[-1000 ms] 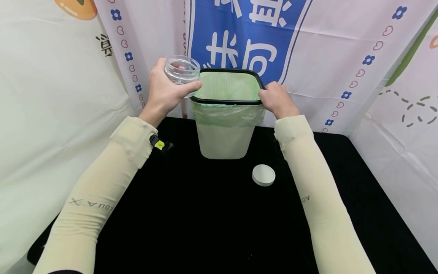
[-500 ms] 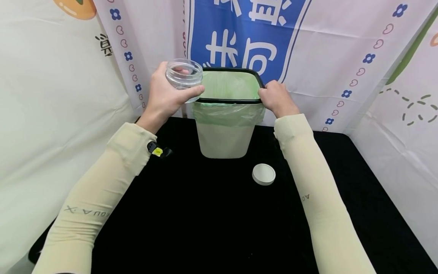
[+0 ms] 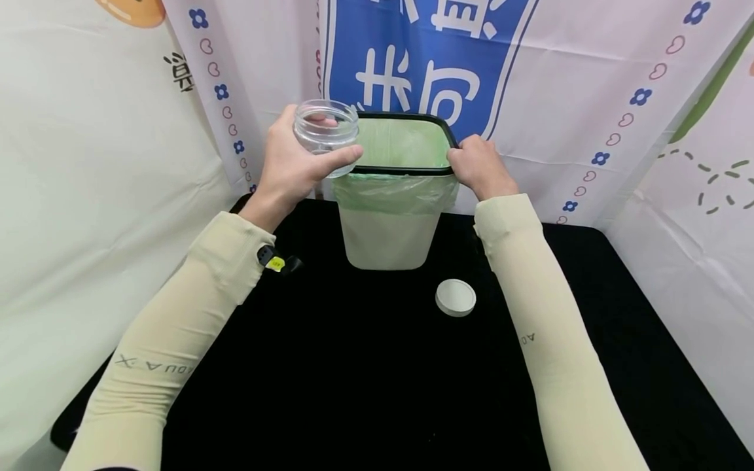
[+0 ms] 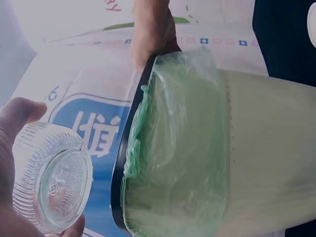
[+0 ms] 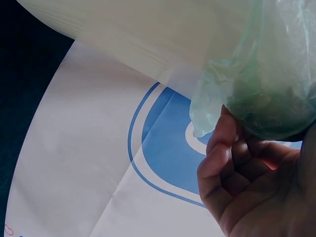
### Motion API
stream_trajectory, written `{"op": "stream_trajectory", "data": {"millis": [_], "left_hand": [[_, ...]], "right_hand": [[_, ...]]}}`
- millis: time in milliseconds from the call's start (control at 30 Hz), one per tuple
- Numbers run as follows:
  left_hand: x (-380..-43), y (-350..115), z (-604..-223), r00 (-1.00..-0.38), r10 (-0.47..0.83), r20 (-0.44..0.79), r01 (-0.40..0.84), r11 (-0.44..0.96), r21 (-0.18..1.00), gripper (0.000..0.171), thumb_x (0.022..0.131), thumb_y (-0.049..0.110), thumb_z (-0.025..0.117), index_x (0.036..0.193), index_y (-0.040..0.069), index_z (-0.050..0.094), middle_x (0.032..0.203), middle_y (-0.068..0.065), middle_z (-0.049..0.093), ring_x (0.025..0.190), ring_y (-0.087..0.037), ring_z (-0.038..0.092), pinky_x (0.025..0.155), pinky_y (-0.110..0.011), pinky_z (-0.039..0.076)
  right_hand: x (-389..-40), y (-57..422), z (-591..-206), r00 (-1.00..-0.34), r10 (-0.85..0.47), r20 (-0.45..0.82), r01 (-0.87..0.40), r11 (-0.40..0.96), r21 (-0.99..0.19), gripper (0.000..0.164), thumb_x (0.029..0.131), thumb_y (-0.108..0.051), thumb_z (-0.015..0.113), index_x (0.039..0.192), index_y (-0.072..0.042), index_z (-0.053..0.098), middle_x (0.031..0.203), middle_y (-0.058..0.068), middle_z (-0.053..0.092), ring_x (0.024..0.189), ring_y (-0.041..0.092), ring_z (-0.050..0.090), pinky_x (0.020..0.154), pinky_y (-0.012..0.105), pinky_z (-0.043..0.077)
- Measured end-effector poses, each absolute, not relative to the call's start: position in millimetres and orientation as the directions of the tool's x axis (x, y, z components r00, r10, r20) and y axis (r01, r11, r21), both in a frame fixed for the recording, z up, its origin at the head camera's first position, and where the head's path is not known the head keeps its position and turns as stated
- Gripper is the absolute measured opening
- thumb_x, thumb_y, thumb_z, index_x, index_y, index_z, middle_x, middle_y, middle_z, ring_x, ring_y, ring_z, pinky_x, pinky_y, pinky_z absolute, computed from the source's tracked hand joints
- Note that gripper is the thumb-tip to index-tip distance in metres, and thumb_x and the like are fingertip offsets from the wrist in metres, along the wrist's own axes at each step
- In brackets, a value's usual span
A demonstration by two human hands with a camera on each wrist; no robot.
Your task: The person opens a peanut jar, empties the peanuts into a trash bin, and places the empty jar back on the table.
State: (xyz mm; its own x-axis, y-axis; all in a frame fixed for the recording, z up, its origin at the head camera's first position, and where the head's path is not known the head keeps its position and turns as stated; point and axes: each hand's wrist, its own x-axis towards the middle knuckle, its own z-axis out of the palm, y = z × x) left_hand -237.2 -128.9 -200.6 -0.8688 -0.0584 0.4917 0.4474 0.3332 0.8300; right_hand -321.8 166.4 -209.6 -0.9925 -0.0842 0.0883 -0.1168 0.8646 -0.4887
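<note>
My left hand holds a clear glass jar without a lid, fingers and thumb around its side. The jar is beside the left end of a pale trash can, its mouth facing up and tilted a little toward me. In the left wrist view the ribbed base of the jar shows, apart from the black rim. A green plastic liner hangs over the can's outside. My right hand grips the rim at its right corner; in the right wrist view its fingers curl up by the liner.
A round white lid lies on the black tabletop, in front of the can and to its right. Printed cloth hangs close behind the can, and white cloth walls stand at both sides.
My left hand has shifted a little to the right and slightly down with the jar. My right hand stays on the rim; the can and lid keep their places.
</note>
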Motion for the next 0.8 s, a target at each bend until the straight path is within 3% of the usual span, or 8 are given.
{"op": "stream_trajectory", "data": {"millis": [300,800], "left_hand": [[-228.5,-121.4,-201.8,-0.862,-0.024,0.506,0.475,0.308,0.824,0.075,0.074,0.029,0.097,0.137,0.012,0.059,0.129,-0.008,0.071,0.111,-0.02,0.07,0.099,-0.03,0.059],[-212.6,-117.3,-210.2,-0.843,0.015,0.537,0.516,0.299,0.803,0.067,0.075,0.026,0.095,0.132,0.012,0.063,0.119,-0.006,0.075,0.105,-0.015,0.072,0.096,-0.027,0.059]], "right_hand": [[-320.1,167.0,-209.2,-0.992,-0.081,0.098,-0.119,0.862,-0.493,0.03,0.1,-0.018,0.036,0.071,-0.012,0.041,0.069,0.005,0.04,0.065,0.025,0.042,0.064,0.035,0.039],[-319.4,168.6,-210.3,-0.99,-0.088,0.107,-0.13,0.858,-0.497,0.029,0.099,-0.018,0.036,0.071,-0.012,0.041,0.069,0.005,0.041,0.066,0.025,0.043,0.062,0.035,0.039]]}}
